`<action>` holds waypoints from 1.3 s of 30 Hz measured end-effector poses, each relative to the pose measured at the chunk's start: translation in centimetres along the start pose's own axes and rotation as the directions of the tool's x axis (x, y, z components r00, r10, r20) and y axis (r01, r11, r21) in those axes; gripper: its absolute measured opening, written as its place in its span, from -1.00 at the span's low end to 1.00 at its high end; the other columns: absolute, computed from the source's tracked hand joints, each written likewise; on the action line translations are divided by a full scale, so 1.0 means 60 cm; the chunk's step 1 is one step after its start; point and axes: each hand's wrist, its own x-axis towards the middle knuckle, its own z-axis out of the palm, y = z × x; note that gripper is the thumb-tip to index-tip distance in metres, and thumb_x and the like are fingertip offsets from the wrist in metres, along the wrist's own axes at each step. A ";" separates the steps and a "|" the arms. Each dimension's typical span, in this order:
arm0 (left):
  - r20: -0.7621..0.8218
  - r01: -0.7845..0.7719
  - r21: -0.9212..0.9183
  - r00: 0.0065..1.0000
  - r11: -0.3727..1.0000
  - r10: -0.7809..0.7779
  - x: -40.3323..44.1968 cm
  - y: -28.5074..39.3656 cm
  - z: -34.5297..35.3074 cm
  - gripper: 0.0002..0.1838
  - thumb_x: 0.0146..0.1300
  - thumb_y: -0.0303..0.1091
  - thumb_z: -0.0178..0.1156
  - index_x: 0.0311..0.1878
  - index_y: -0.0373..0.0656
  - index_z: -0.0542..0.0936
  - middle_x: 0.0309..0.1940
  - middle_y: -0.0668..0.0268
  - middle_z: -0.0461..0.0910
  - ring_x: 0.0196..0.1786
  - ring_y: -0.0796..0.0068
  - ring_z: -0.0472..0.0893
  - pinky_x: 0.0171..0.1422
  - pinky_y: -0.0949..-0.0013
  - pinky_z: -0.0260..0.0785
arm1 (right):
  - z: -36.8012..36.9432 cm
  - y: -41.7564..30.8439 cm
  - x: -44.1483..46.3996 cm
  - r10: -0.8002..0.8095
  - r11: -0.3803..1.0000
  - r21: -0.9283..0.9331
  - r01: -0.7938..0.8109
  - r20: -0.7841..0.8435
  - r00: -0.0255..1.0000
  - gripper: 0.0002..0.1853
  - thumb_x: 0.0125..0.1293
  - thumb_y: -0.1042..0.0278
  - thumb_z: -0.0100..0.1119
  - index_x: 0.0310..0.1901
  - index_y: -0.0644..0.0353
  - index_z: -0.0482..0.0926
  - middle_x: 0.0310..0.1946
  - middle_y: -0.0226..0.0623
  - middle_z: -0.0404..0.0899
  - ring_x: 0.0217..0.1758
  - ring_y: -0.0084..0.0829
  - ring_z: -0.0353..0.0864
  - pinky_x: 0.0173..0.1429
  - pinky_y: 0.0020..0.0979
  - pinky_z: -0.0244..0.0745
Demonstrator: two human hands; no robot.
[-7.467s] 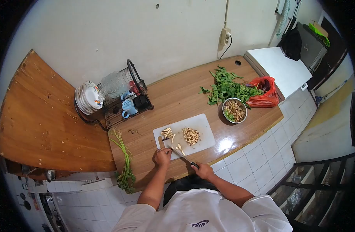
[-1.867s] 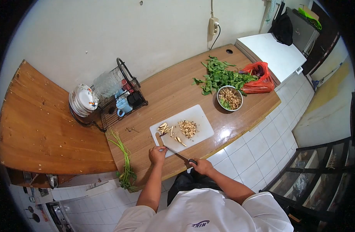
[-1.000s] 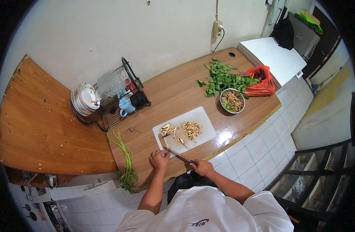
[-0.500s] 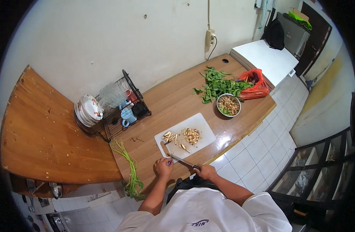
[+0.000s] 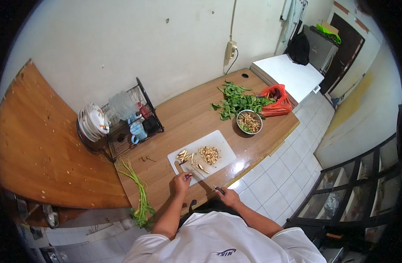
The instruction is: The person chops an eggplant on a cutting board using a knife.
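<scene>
A white cutting board (image 5: 227, 155) lies near the table's front edge. On it are a heap of small diced pieces (image 5: 209, 155), pale with dark bits of skin, and several longer cut strips (image 5: 182, 154). My left hand (image 5: 181, 183) is closed at the board's near left corner, its fingers pinching a small purplish piece that is mostly hidden. My right hand (image 5: 229, 197) grips the dark handle of a knife (image 5: 219, 190) just off the board's near edge. The blade points up and left over the board, close to the strips.
A metal bowl (image 5: 261, 127) of chopped pieces stands beyond the board, beside leafy greens (image 5: 236, 98) and a red plastic bag (image 5: 282, 107). Green stalks (image 5: 142, 193) lie at the table's left end. A dish rack (image 5: 160, 128) with plates and cups stands against the wall.
The camera view has shifted, moving the table slightly left and down in the picture. My left hand has moved further in over the board's corner. The right hand still holds the knife.
</scene>
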 end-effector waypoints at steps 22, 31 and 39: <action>-0.023 -0.064 0.128 0.997 0.990 0.067 0.009 -0.033 0.004 -0.78 0.08 -0.16 0.54 -0.20 0.05 0.85 -0.24 0.29 0.72 0.00 0.18 0.65 0.10 0.16 0.51 | 0.078 0.028 -0.008 0.033 0.996 0.081 -0.044 0.133 0.991 -0.38 0.53 -0.29 -0.04 0.12 0.16 0.65 -0.05 0.20 0.70 0.10 0.20 0.66 0.18 -0.02 0.55; 0.015 -0.191 0.132 0.981 0.973 0.191 0.017 -0.047 -0.004 -0.77 0.03 -0.32 0.57 -0.21 -0.09 0.83 -0.26 0.27 0.70 -0.01 0.20 0.61 0.12 0.18 0.49 | 0.078 -0.031 0.016 -0.024 0.999 -0.034 0.025 0.009 1.000 -0.40 0.53 -0.29 -0.08 0.11 0.13 0.62 -0.16 0.20 0.71 -0.01 0.23 0.68 0.07 0.08 0.58; -0.078 -0.158 0.094 0.983 0.983 0.165 -0.001 -0.062 0.023 -0.79 0.10 -0.33 0.51 -0.16 -0.07 0.84 -0.25 0.25 0.71 0.01 0.18 0.62 0.13 0.17 0.49 | 0.076 0.005 0.007 -0.005 1.000 0.011 0.004 0.022 1.000 -0.36 0.50 -0.38 -0.06 0.09 0.09 0.65 -0.23 0.14 0.72 -0.05 0.19 0.71 0.02 0.05 0.58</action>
